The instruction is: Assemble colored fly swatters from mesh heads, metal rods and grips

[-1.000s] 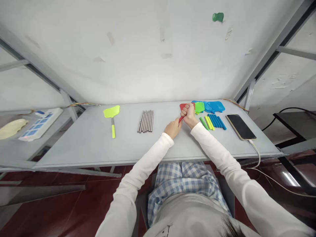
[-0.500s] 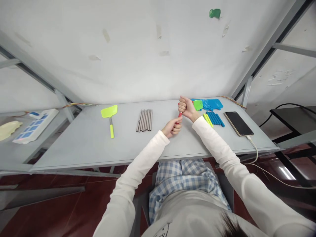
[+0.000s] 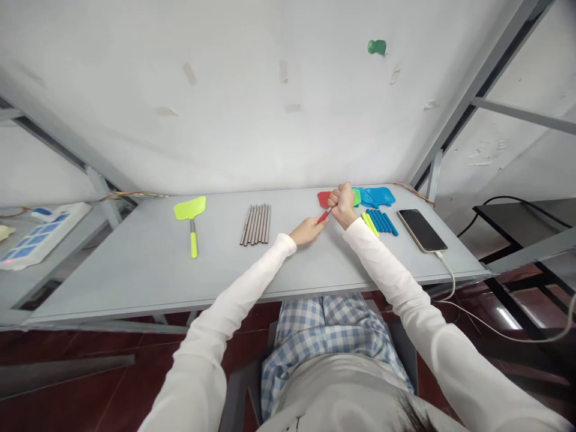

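- Red handle [image 3: 323, 216]: in your grasp over the desk's [image 3: 216, 270] right half, toward the rear edge, slanting up to the right; a short length of metal shaft [image 3: 329, 209] shows at its upper end.
- Your left hand [image 3: 306, 231]: fingers closed around the red handle's lower end.
- Your right hand [image 3: 343, 201]: a closed fist around the shaft, hiding most of it.
- Red head [image 3: 323, 198]: flat, partly covered by your right fist; its join to the shaft is hidden.
- Green head [image 3: 357, 197] and blue heads [image 3: 378, 196]: just right of that fist, overlapping along the rear edge.
- Yellow-green handles [image 3: 369, 224] and blue handles [image 3: 382, 222]: side by side, in front of these heads.
- Phone [image 3: 422, 230]: dark screen up, near the desk's right edge, with a white cable [image 3: 445, 264] attached.
- Metal rods [image 3: 255, 225]: a parallel row left of your left hand, well back from the front edge.
- Yellow-green swatter [image 3: 189, 208]: assembled, toward the rear left corner, handle pointing to the front edge.
- Your shirt [image 3: 342, 384]: a dark printed mark, too cut off to read.
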`<state>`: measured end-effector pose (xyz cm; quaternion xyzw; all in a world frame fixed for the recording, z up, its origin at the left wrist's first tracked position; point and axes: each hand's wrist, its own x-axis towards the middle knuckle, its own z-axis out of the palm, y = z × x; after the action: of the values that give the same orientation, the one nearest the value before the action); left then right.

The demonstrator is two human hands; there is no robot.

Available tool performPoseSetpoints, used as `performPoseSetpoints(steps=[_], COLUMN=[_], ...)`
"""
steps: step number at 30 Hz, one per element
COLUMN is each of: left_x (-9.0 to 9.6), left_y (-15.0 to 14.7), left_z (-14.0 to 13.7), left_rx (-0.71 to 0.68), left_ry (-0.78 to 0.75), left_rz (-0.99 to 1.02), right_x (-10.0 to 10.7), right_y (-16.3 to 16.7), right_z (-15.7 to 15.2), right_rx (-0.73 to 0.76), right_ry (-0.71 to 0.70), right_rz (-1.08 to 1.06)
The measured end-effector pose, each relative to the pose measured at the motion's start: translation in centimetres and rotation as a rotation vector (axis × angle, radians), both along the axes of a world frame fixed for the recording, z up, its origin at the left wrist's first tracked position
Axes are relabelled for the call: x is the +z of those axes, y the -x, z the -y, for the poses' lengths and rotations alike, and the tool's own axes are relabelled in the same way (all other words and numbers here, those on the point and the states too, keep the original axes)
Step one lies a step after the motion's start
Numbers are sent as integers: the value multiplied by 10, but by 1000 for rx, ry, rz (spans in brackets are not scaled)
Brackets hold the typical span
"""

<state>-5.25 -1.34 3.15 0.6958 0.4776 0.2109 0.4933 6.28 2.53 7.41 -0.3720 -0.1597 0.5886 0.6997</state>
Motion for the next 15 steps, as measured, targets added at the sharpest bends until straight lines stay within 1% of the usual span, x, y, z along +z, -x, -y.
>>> performPoseSetpoints(steps=[2,3,5,7,8,9,10,11,12,13,14,15], left_x=[12,16,21,21,20,20,20,22,23,25,26,26], left_y=[3,5,11,22,30,38,46,52,58,61,63,63], left_z=[0,2,11,26,35,43,50,56,58,58,55,50], left_rx=[-138,-175,-186,-216,-289,-393,-477,-496,-465,-399,-298,-179], left_ry=[378,505,643,729,789,838,852,826,776,707,623,533], left_rz=[194,289,457,540,520,477,446,457,490,525,558,580], right_x=[4,9,24,46,57,67,75,79,80,77,70,60], right_y=[-4,-8,-26,-58,-77,-95,-111,-121,-125,-121,-110,-94], right_z=[0,-1,-5,-10,-13,-15,-17,-18,-20,-21,-23,-24], right_rx=[120,169,214,174,128,81,59,110,150,171,196,211], right_ry=[-52,-92,-179,-254,-299,-346,-387,-469,-489,-435,-366,-257], right_rz=[-133,-213,-352,-408,-438,-465,-502,-587,-576,-440,-234,36])
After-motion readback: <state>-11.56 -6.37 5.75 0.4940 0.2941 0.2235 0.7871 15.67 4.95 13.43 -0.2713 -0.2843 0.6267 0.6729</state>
